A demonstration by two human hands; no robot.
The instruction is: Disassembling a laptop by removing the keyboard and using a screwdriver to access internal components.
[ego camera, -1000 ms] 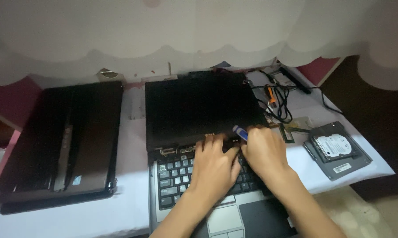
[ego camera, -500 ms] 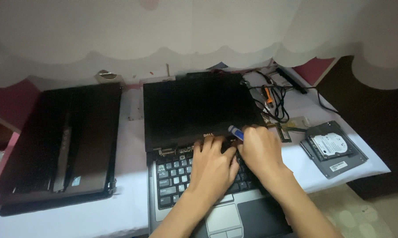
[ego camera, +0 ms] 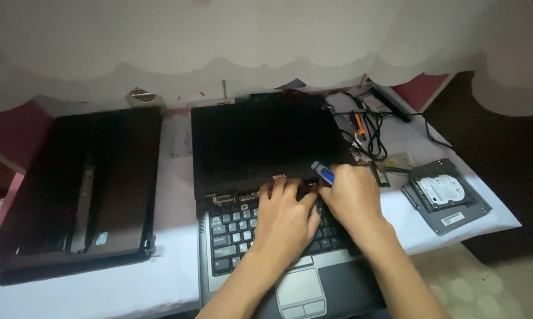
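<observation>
Right at the hinge line of the open laptop (ego camera: pixel 260 147), both hands work side by side over the top rows of its keyboard (ego camera: pixel 231 236). The left hand (ego camera: pixel 284 221) lies palm down on the keys, fingers stretched forward and loosely spread, their tips at the strip between keyboard and screen. The right hand (ego camera: pixel 352 198) sits just beside it, touching it at the thumb side, curled around a small tool with a blue and white handle (ego camera: pixel 322 172) that sticks up and back from the fist; the tool's tip is hidden.

The laptop is dark, its screen laid back almost flat on the bench (ego camera: pixel 172 177), which is covered in white. Its palm rest is silver-grey with a touchpad (ego camera: pixel 302 286) between the forearms.

A second dark laptop (ego camera: pixel 83 189) lies on the left, well apart from the hands. To the right of the right hand lie a bare hard drive (ego camera: pixel 446 192) in its tray and a tangle of black cables (ego camera: pixel 367 133).
</observation>
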